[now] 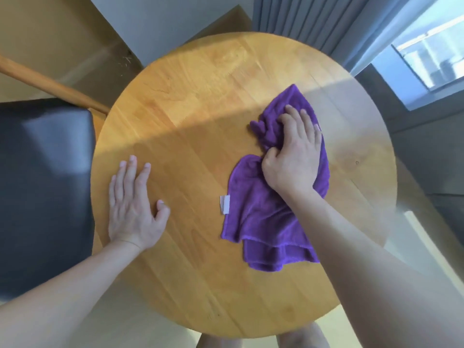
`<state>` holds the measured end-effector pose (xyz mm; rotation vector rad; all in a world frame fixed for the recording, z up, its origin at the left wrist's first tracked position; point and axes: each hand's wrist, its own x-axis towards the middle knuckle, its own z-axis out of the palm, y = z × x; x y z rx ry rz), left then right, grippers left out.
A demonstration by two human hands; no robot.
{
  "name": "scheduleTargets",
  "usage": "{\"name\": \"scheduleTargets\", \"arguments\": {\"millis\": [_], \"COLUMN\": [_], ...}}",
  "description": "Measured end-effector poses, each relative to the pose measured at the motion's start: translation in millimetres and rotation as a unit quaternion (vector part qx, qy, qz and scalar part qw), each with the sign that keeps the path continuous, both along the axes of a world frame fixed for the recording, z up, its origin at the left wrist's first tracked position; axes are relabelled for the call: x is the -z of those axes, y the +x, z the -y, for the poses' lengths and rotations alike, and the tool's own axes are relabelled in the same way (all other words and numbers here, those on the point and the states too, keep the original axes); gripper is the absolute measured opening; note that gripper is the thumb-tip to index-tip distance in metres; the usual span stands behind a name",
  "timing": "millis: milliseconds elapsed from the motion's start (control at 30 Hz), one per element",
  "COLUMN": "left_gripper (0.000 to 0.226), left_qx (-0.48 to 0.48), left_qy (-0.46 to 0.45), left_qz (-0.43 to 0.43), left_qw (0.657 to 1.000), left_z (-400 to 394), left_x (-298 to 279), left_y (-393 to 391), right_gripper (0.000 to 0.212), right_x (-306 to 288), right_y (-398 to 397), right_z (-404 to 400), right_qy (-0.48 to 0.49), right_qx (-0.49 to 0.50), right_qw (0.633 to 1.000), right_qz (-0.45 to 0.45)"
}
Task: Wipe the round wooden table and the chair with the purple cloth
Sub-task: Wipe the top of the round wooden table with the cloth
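The round wooden table (200,101) fills the middle of the head view. A crumpled purple cloth (261,217) with a white tag lies on its right half. My right hand (293,151) grips a bunched part of the cloth, fingers curled into the fabric, pressing it onto the tabletop. My left hand (135,204) rests flat on the table's left side, fingers straight and spread, holding nothing. The chair (42,187), with a dark padded seat and a wooden arm, stands against the table's left edge.
Grey curtains (313,18) hang behind the table at the upper right, beside a bright window (431,59). A brown cardboard box (75,41) stands at the far left behind the chair. My legs (263,340) show below the table's near edge.
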<state>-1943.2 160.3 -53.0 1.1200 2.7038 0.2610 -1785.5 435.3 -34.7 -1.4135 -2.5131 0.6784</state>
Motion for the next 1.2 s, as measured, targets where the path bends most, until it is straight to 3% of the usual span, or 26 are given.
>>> {"name": "scheduleTargets", "arguments": {"millis": [100, 200, 300, 367, 433, 500, 567, 733, 967, 1133, 1200], "left_gripper": [0.073, 0.065, 0.069, 0.073, 0.078, 0.079, 0.079, 0.081, 0.082, 0.084, 0.084], "left_qx": [-0.093, -0.224, -0.083, 0.018, 0.04, 0.036, 0.047, 0.059, 0.05, 0.046, 0.045], "left_qy": [0.057, 0.146, 0.173, 0.159, 0.137, 0.106, 0.068, 0.015, -0.007, -0.003, 0.003], "left_qz": [0.054, 0.122, 0.109, 0.1, 0.095, 0.071, 0.027, -0.014, -0.017, -0.025, -0.03], "left_qw": [0.993, 0.956, 0.975, 0.982, 0.985, 0.991, 0.996, 0.998, 0.999, 0.999, 0.999], "left_z": [-18.7, -65.2, -122.9, -163.3, -195.9, -212.3, -213.1, -216.7, -219.3, -220.8, -220.8], "left_x": [-6.9, -15.3, -20.1, -17.2, -14.1, -8.1, -3.2, 0.7, -5.3, -5.7, -4.9], "left_y": [6.4, 24.3, 58.4, 75.2, 84.2, 91.2, 96.5, 97.2, 98.5, 97.6, 97.4], "right_gripper": [0.066, 0.072, 0.076, 0.076, 0.074, 0.071, 0.071, 0.081, 0.079, 0.075, 0.075], "right_x": [0.4, 2.3, 4.7, 7.2, 8.4, 6.4, 6.4, 7.4, 4.4, 7.0, 9.0], "right_y": [-1.4, 10.3, 32.7, 50.1, 63.4, 67.3, 60.2, 29.2, 23.5, 59.7, 73.5], "right_z": [12.5, 21.5, 2.1, -29.0, -63.1, -86.9, -94.7, -92.6, -97.9, -95.9, -112.7], "right_qy": [0.012, 0.024, 0.018, 0.026, 0.034, 0.03, 0.025, 0.02, 0.022, 0.006, 0.012], "right_qx": [-0.016, -0.146, -0.293, -0.314, -0.228, -0.079, 0.022, 0.064, -0.169, -0.33, -0.349], "right_qw": [0.999, 0.988, 0.956, 0.949, 0.973, 0.996, 0.999, 0.995, 0.982, 0.943, 0.937], "right_qz": [0.026, 0.045, 0.027, 0.017, 0.008, 0.014, 0.034, 0.079, 0.084, 0.041, 0.026]}}
